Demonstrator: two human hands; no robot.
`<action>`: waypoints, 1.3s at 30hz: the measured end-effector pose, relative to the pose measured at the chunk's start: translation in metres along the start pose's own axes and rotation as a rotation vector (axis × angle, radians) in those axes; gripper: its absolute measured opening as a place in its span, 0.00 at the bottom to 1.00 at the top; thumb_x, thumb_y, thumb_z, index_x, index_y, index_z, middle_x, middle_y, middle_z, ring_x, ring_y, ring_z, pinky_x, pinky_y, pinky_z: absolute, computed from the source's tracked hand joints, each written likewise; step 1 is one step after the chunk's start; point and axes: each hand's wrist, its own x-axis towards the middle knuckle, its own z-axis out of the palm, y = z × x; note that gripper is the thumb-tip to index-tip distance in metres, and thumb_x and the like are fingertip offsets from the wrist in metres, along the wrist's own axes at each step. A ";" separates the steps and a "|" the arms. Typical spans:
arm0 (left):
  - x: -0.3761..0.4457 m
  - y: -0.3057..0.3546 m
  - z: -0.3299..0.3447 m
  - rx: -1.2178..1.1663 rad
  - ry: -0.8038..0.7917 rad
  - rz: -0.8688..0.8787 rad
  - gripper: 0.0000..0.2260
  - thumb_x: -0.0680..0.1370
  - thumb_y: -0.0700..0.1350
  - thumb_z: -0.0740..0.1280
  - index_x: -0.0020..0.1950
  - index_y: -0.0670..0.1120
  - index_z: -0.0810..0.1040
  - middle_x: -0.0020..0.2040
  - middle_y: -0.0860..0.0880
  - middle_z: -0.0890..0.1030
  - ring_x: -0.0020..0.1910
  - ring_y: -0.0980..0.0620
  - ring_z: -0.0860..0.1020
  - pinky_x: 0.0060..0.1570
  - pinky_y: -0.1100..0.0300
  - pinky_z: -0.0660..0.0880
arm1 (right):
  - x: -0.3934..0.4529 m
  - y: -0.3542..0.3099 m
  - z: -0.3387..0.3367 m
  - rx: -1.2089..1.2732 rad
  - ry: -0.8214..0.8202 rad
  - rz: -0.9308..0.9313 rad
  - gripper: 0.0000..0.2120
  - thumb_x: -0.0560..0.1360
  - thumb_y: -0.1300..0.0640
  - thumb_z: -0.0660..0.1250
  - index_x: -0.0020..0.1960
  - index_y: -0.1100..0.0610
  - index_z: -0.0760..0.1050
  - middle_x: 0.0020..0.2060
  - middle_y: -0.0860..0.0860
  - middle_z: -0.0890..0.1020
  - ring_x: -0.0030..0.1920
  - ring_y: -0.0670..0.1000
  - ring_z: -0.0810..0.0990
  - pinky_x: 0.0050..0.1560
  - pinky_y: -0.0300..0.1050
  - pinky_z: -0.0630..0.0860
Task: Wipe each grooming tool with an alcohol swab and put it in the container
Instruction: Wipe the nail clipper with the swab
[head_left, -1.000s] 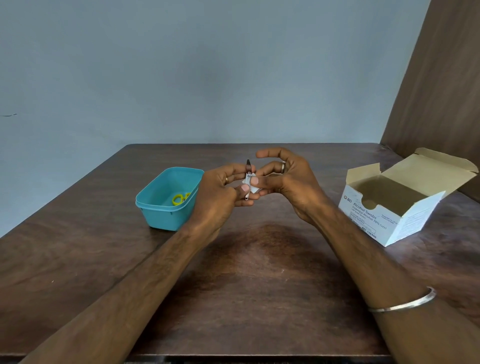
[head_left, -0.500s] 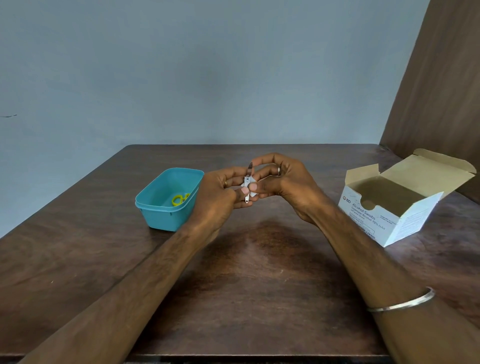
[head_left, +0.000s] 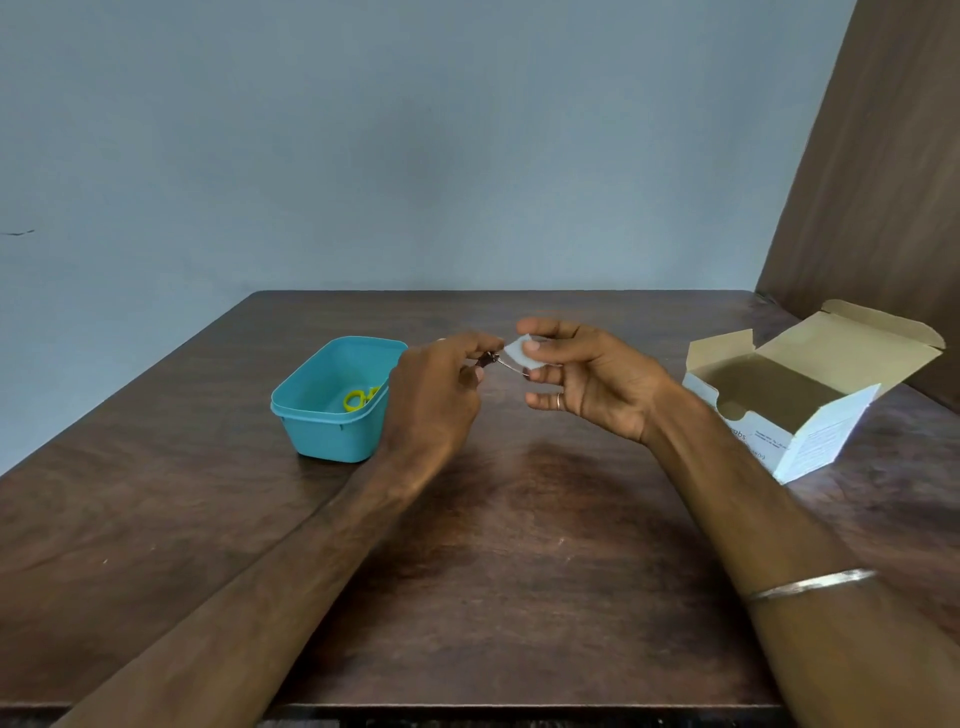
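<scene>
My left hand (head_left: 441, 395) pinches a small metal grooming tool (head_left: 493, 359) with a dark end, held roughly level above the table. My right hand (head_left: 582, 379) pinches a white alcohol swab (head_left: 519, 352) between thumb and forefinger, right beside the tool's tip; I cannot tell whether they touch. A teal plastic container (head_left: 332, 415) stands left of my left hand, and a pair of yellow-handled scissors (head_left: 358, 399) lies inside it.
An open white cardboard box of alcohol swabs (head_left: 795, 395) sits at the table's right, flaps up. The dark wooden table (head_left: 519, 571) ends at a blue wall behind and a brown panel at the right.
The tool has turned from upright to roughly level in my left hand. My right hand has drawn away to the right with the swab, its fingers spread wider.
</scene>
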 end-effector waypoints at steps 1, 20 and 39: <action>0.000 -0.001 0.000 0.013 0.000 0.012 0.15 0.77 0.37 0.69 0.61 0.51 0.82 0.55 0.52 0.85 0.54 0.55 0.82 0.57 0.59 0.77 | 0.000 0.002 0.000 -0.041 -0.010 0.031 0.14 0.67 0.63 0.73 0.52 0.54 0.81 0.41 0.50 0.84 0.35 0.46 0.79 0.45 0.49 0.81; 0.001 -0.007 0.003 0.007 -0.036 0.069 0.13 0.76 0.37 0.71 0.59 0.46 0.83 0.53 0.48 0.84 0.50 0.53 0.81 0.54 0.58 0.77 | 0.001 0.007 0.001 -0.289 0.003 0.091 0.08 0.76 0.62 0.71 0.52 0.65 0.80 0.38 0.58 0.84 0.34 0.51 0.84 0.35 0.42 0.82; 0.002 -0.002 -0.002 -0.604 -0.007 -0.337 0.07 0.76 0.35 0.70 0.51 0.45 0.83 0.43 0.48 0.85 0.43 0.52 0.85 0.44 0.57 0.83 | 0.009 0.018 0.009 -0.149 0.116 -0.013 0.04 0.74 0.67 0.71 0.48 0.63 0.82 0.36 0.55 0.83 0.35 0.50 0.82 0.44 0.51 0.85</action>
